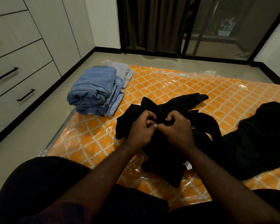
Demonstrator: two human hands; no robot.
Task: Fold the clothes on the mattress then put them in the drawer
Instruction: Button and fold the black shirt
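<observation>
The crumpled black garment [165, 160] lay near the middle of the orange mattress with a white lattice pattern [176, 81], which was wrapped in clear plastic. Its upper part was bunched and raised a little, while the rest trailed flat toward the person's knees. Both hands met at that bunched part. The left hand [141, 128] pinched a fold of the cloth between thumb and curled fingers, and the right hand [178, 128] did the same just beside it, with the thumbs almost touching. Each grip was narrow and closed on the black fabric.

A second heap of black clothing [263, 135] lay toward the mattress's right edge; whether it touched the held garment could not be told. At the far left corner sat a stack of folded blue denim jeans [94, 88], with a folded grey garment [124, 71] against its far side.

Across a strip of pale tiled floor [44, 126] stood white drawers with black bar handles [23, 65], all closed. Beyond the mattress hung a dark curtain [152, 21].
</observation>
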